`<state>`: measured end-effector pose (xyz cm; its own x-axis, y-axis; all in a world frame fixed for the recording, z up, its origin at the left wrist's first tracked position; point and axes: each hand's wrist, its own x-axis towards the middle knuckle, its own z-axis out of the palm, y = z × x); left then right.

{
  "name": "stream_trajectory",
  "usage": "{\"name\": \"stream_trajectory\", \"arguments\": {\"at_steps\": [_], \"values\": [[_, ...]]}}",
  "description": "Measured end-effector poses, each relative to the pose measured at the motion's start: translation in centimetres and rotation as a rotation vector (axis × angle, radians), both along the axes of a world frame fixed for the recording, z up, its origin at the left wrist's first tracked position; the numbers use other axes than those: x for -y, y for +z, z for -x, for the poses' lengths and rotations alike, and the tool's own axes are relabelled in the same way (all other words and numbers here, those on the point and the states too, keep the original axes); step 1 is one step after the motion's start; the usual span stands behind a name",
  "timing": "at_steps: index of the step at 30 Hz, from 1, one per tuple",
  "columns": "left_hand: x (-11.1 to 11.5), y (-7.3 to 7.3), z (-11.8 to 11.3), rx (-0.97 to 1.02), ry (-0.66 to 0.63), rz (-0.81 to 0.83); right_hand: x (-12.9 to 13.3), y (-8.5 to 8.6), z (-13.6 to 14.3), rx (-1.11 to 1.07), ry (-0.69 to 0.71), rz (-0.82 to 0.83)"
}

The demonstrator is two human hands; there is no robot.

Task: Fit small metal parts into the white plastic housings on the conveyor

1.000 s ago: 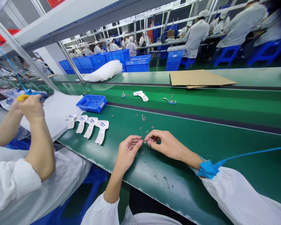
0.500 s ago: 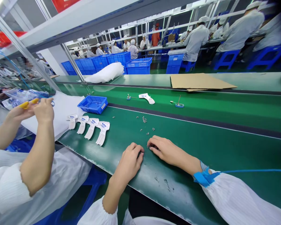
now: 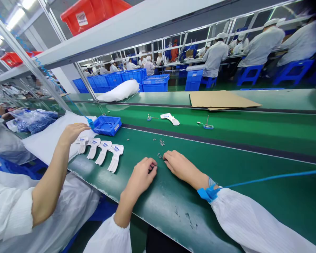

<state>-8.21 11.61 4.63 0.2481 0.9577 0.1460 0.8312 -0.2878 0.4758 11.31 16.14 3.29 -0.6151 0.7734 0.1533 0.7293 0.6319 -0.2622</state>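
My left hand (image 3: 143, 173) rests over the green bench, its fingers curled and thumb drawn in toward them; whatever they hold is hidden. Just across a narrow gap, my right hand (image 3: 178, 164) has its fingers bent down and pressed together at the bench surface. By its fingertips lie a few tiny metal parts (image 3: 159, 155), too small to name. A larger cluster of tiny metal parts (image 3: 162, 142) sits farther back. A blue strap (image 3: 208, 193) with a cord circles my right wrist.
White gun-shaped shell halves (image 3: 116, 156) stand in a row at left, near a blue tray (image 3: 107, 125). A co-worker's hand (image 3: 75, 133) reaches beside that tray. Another white shell (image 3: 170, 118) and small wired parts (image 3: 206, 125) lie on the green belt. Cardboard (image 3: 223, 99) lies behind.
My right hand has moved left over the bench, and scattered parts near it are now bunched or hidden. The co-worker's hand has moved toward the blue tray; the yellow-handled tool is out of sight.
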Motion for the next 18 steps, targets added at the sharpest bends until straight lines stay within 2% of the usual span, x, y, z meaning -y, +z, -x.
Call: {"name": "stream_trajectory", "arguments": {"at_steps": [2,7,10,13,18], "values": [[-2.5,0.7,2.0,-0.047,0.084,-0.014,0.3,-0.2,-0.2,0.012,0.017,-0.003],[-11.0,2.8,7.5,-0.229,0.359,-0.006,0.5,-0.8,-0.7,0.008,0.050,-0.053],[-14.3,2.9,9.1,-0.322,0.391,0.062,0.6,-0.4,-0.4,0.041,0.061,-0.049],[-15.3,1.9,9.4,-0.383,0.360,0.114,1.0,0.2,-0.4,0.059,0.074,0.010],[-14.9,0.6,9.5,-0.400,0.338,0.131,1.2,0.4,-2.5,-0.069,0.035,0.136]]}}
